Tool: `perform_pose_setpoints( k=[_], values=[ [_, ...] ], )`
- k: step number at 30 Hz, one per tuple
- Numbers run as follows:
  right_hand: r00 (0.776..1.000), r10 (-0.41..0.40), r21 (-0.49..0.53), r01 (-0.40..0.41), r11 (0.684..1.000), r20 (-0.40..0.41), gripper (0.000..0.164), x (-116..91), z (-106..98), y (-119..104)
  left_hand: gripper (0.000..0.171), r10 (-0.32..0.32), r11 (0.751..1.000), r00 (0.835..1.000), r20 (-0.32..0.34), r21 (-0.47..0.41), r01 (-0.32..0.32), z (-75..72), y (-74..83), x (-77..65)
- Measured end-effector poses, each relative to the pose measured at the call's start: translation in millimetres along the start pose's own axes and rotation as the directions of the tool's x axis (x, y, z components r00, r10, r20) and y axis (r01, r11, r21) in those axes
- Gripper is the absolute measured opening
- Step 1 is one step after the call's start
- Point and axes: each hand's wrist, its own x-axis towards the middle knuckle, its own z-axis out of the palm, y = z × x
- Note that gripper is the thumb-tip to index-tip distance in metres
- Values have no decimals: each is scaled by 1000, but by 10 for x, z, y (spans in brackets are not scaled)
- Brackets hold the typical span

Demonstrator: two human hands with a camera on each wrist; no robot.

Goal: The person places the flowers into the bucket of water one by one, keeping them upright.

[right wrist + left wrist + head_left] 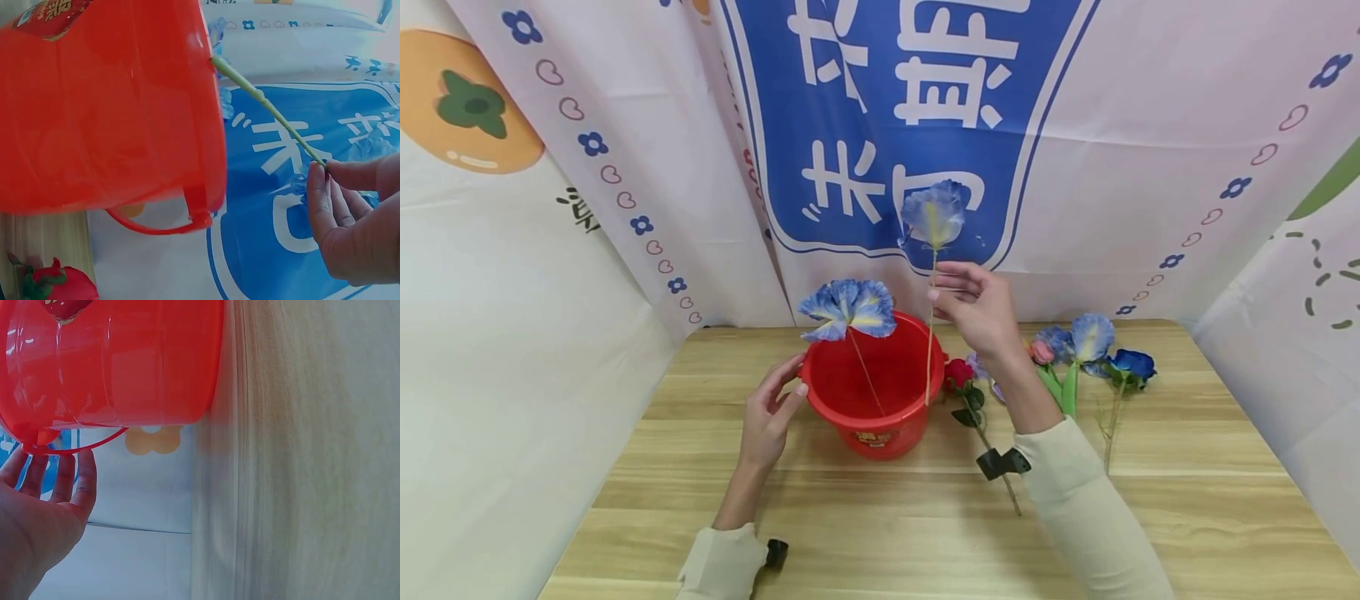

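Observation:
A red bucket [883, 425] stands on the table, and a blue artificial flower [852, 308] leans in it, its thin stem running down inside. My left hand [769, 414] touches the bucket's left rim, fingertips at the handle joint; the left wrist view shows those fingers [64, 478] nearly straight. Between thumb and fingertips, my right hand [977, 307] pinches the stem of a second blue flower [934, 215], holding it upright. In the head view its stem's lower end overlaps the bucket's right rim. The right wrist view shows the green stem [265, 103] close up, passing behind the rim.
Right of the bucket lie a red rose [958, 373], a pink flower [1042, 352], another blue flower [1092, 337] with green leaves, and a dark blue rose [1132, 364]. A printed curtain [1075, 208] hangs behind the wooden table [880, 517].

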Motion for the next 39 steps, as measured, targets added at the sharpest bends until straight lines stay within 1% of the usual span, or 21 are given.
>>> perform_pose_setpoints(
  k=[5, 9, 13, 21, 28, 34, 39],
  values=[
    [1000, -3, 3, 3, 1000, 11, 40, 33, 93, 11, 46, -11, 1000, 1000, -3, 2, 11, 2, 3, -1],
    [1000, -5, 11, 5, 1000, 11, 39, 72, 167, 19, 46, -1, 1000, 1000, 1, 4, 1, 1, 4, -2],
    [1000, 5, -15, -5, 1000, 6, 39, 96, 236, 48, 45, 4, 1000, 1000, 4, 5, -4, 2, 2, -4],
    [999, 25, -70, -24, 997, 20, 40, 98, 343, 180, 47, -19, 1000, 1000, -4, 3, 19, 5, -5, -2],
    [997, 58, -71, -55, 996, 42, 40, 102, 435, 285, 47, -20, 1000, 1000, -6, 10, 20, -1, -3, -5],
    [993, 101, -123, -93, 988, 54, 42, 84, 499, 351, 47, -22, 1000, 1000, -4, 2, 22, -2, 5, -2],
    [994, 99, -161, -89, 983, 53, 41, 56, 566, 361, 47, -23, 1000, 1000, -4, 1, 23, -4, 5, 0]
  ],
)
